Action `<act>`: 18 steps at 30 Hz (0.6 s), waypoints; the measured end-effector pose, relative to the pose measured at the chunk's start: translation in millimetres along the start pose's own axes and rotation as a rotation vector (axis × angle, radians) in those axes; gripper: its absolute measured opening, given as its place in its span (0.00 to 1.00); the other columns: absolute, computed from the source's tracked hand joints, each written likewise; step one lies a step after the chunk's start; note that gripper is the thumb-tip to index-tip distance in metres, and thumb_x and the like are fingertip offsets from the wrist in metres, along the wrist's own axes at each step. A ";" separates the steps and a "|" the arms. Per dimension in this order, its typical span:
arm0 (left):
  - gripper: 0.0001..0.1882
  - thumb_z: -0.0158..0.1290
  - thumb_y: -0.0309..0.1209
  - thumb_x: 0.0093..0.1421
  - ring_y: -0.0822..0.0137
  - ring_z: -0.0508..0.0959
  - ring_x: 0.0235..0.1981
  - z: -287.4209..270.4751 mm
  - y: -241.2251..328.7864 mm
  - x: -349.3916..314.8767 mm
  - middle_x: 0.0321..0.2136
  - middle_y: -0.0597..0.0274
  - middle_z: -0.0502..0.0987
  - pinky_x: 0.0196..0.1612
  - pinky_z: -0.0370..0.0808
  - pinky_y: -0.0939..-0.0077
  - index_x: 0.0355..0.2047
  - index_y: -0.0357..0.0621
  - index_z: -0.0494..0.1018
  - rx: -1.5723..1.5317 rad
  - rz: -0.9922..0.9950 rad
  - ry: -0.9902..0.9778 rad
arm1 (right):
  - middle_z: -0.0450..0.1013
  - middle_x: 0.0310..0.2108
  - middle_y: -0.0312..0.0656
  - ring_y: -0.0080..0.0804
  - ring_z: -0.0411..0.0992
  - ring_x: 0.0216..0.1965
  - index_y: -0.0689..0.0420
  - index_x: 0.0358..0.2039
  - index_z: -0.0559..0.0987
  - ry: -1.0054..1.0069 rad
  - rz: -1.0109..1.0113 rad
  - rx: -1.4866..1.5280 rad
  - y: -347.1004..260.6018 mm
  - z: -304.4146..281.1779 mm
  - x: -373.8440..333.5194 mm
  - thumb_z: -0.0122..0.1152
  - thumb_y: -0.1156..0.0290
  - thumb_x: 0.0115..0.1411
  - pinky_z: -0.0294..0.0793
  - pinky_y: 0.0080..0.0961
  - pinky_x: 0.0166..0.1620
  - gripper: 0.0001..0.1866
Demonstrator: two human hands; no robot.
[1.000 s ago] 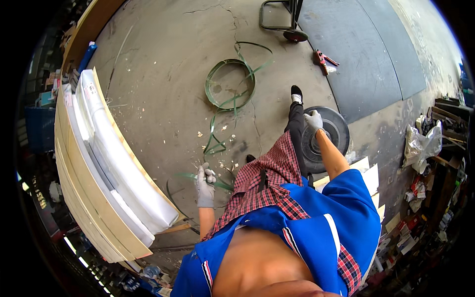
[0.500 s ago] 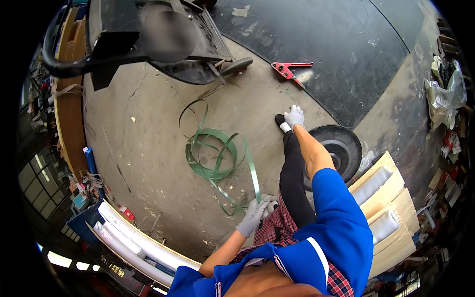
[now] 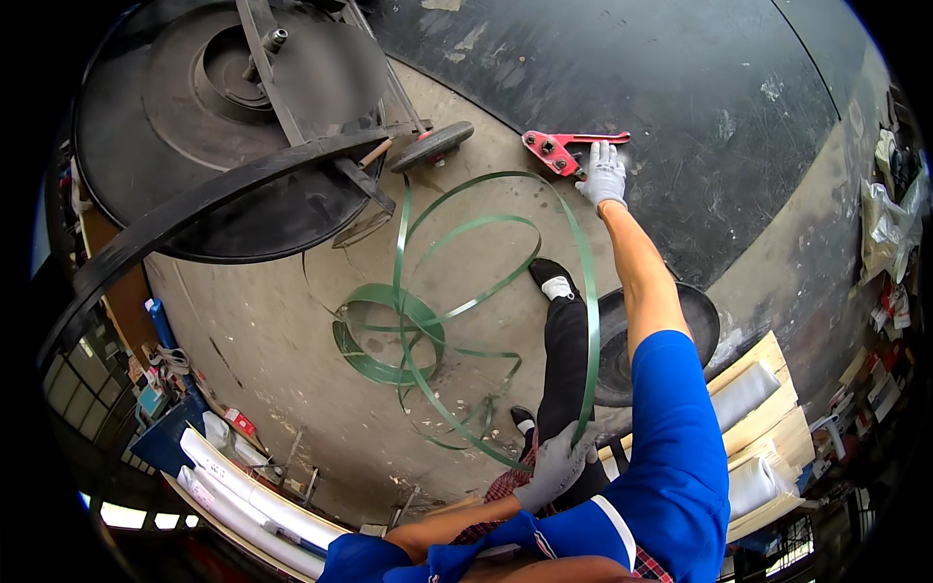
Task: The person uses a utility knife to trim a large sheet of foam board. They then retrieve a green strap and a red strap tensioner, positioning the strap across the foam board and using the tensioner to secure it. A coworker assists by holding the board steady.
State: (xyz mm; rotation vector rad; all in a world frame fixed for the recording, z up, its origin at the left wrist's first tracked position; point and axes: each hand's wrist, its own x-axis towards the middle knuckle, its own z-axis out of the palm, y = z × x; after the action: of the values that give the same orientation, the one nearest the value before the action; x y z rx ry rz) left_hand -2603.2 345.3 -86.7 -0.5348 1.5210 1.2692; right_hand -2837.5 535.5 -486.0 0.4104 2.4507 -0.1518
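Green plastic strapping [image 3: 590, 311] rises in wide loops from a loose coil [image 3: 428, 330] on the concrete floor. My gloved left hand [image 3: 556, 468], close to my body, is closed around a length of this strapping. Farther out, my gloved right hand [image 3: 604, 175] is stretched forward with its fingers extended over the handles of a red hand strapping tool [image 3: 550, 152]. The tool lies at the edge of a dark sheet. Whether the fingers press on its handle is hard to tell.
A black wheeled strapping cart [image 3: 126, 126] with a round disc stands at the far left, its small wheel [image 3: 432, 146] near the loops. A black round base [image 3: 695, 321] sits beside my right leg. Dark sheeting [image 3: 700, 87] covers the far floor. White rolls [image 3: 262, 486] lie at near left.
My right hand has moved forward to the red strapping tool. My left hand has drawn the strapping nearer and to the right, and its loops have spread wider. The cart appears larger in view.
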 end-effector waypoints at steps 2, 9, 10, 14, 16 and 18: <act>0.14 0.46 0.38 0.69 0.79 0.68 0.17 -7.1 9.3 4.9 0.18 0.69 0.71 0.21 0.65 0.85 0.46 0.43 0.74 -0.119 -0.156 -0.029 | 0.45 0.70 0.48 0.44 0.44 0.70 0.54 0.69 0.48 0.033 -0.048 -0.048 -13.6 -1.3 15.2 0.73 0.50 0.43 0.49 0.41 0.67 0.59; 0.16 0.47 0.39 0.68 0.76 0.74 0.23 -23.3 18.3 12.9 0.20 0.64 0.73 0.28 0.71 0.79 0.46 0.40 0.73 -0.131 -0.320 -0.065 | 0.68 0.46 0.46 0.41 0.67 0.51 0.56 0.50 0.70 0.088 -0.004 -0.104 -20.0 23.2 32.1 0.69 0.60 0.41 0.63 0.37 0.55 0.35; 0.16 0.47 0.39 0.68 0.76 0.74 0.23 -22.3 16.8 14.1 0.20 0.64 0.73 0.28 0.71 0.79 0.46 0.40 0.73 -0.149 -0.350 -0.062 | 0.68 0.47 0.47 0.42 0.66 0.52 0.56 0.50 0.71 0.003 0.044 -0.016 -29.3 19.6 22.2 0.69 0.57 0.40 0.64 0.37 0.55 0.35; 0.16 0.45 0.40 0.69 0.76 0.74 0.22 -13.3 11.6 7.8 0.19 0.64 0.73 0.27 0.71 0.78 0.45 0.40 0.73 -0.052 -0.145 0.028 | 0.69 0.50 0.52 0.45 0.67 0.54 0.61 0.47 0.72 -0.202 0.243 0.354 -47.9 17.6 -21.8 0.70 0.50 0.38 0.69 0.36 0.54 0.38; 0.17 0.46 0.41 0.68 0.73 0.74 0.21 -12.8 1.8 3.3 0.18 0.62 0.73 0.27 0.71 0.76 0.44 0.39 0.73 0.009 -0.063 0.056 | 0.73 0.39 0.52 0.44 0.73 0.46 0.61 0.39 0.76 -0.261 0.351 0.605 -47.1 25.5 -40.8 0.70 0.50 0.40 0.74 0.36 0.49 0.32; 0.16 0.48 0.41 0.67 0.73 0.74 0.20 -9.5 -5.7 -1.4 0.17 0.61 0.73 0.26 0.71 0.75 0.42 0.39 0.74 0.003 -0.013 0.103 | 0.73 0.23 0.46 0.40 0.76 0.30 0.59 0.28 0.77 -0.451 0.370 1.057 -37.9 21.3 -64.0 0.68 0.52 0.44 0.77 0.35 0.36 0.22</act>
State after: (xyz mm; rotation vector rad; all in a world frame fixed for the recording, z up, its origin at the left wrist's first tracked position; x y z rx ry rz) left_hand -2602.0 334.4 -88.8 -0.6150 1.6018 1.2462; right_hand -2789.9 479.1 -463.1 1.1108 1.6338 -1.2391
